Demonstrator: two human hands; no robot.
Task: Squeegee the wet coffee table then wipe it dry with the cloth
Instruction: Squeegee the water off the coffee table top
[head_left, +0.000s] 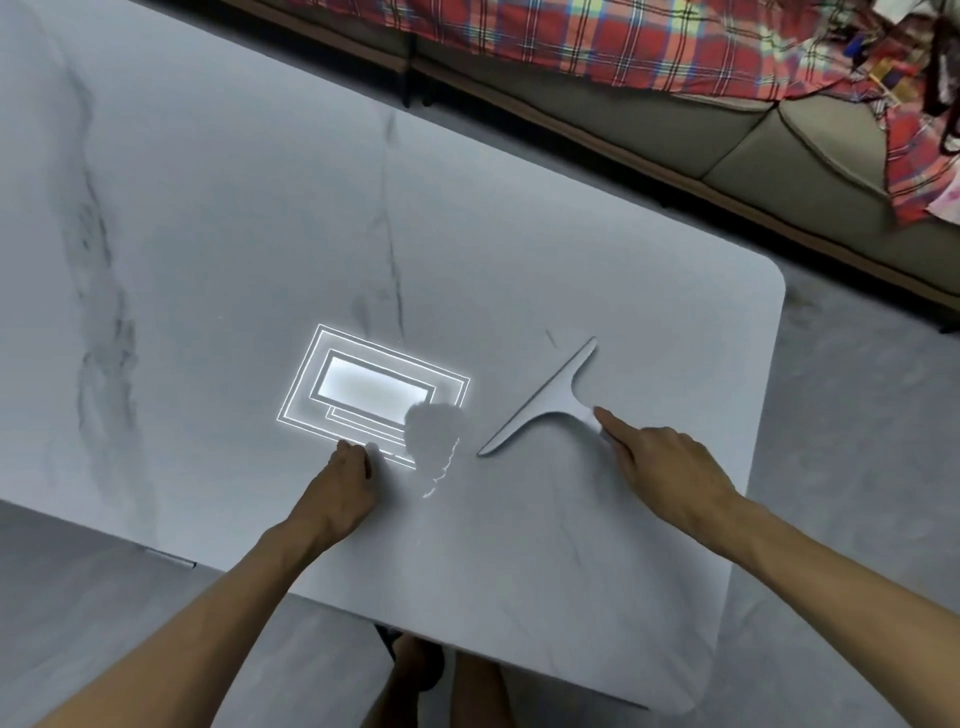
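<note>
The right grip (660, 467) is closed round the handle of the squeegee (550, 400), with the forefinger laid straight along it. The blade rests on the worktop (208, 234), near its right end. The left grip (337, 483), fingers curled and holding nothing, rests on the worktop just beside a bright lamp reflection (363, 389).

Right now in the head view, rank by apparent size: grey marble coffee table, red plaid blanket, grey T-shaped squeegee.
1. grey marble coffee table
2. red plaid blanket, though cropped and farther away
3. grey T-shaped squeegee
</note>
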